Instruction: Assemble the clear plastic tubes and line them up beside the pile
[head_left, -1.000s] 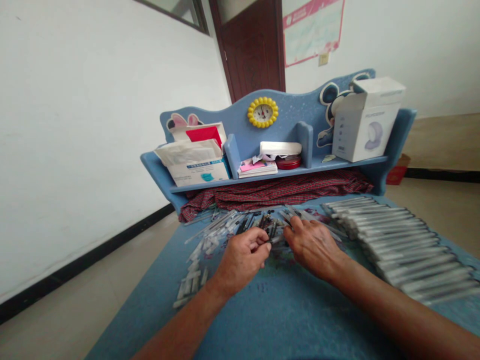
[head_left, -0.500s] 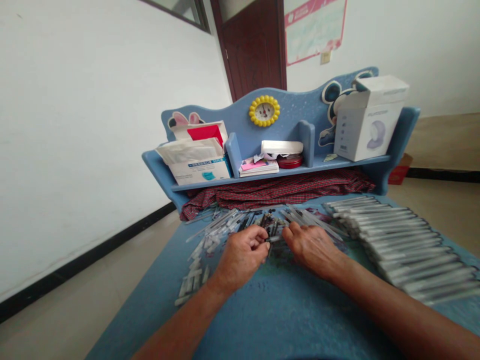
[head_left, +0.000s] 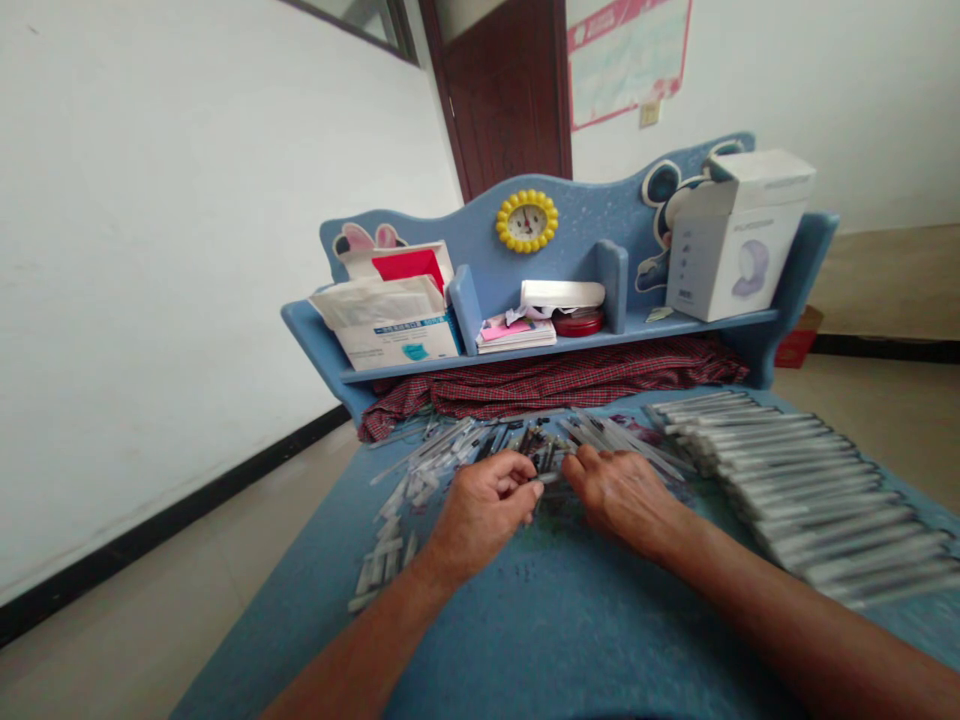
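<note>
My left hand (head_left: 484, 510) is curled, its fingertips pinched on a small thin pen part (head_left: 546, 478) at the near edge of a loose pile of grey and black pen parts (head_left: 517, 445). My right hand (head_left: 619, 495) rests palm down beside it, fingers bent onto the same pile, and its fingertips meet the same small part. Both hands lie on the blue desk top (head_left: 540, 620).
A long tidy row of grey pens (head_left: 795, 480) fills the right side of the desk. Short white pieces (head_left: 386, 560) lie at the left. A red checked cloth (head_left: 555, 385) sits under the blue shelf (head_left: 570, 345), which holds a white box (head_left: 731, 240), papers (head_left: 390, 320) and a yellow clock (head_left: 526, 222).
Both hands have shifted slightly away from me along the pile's near edge. The left hand's pinch stays closed.
</note>
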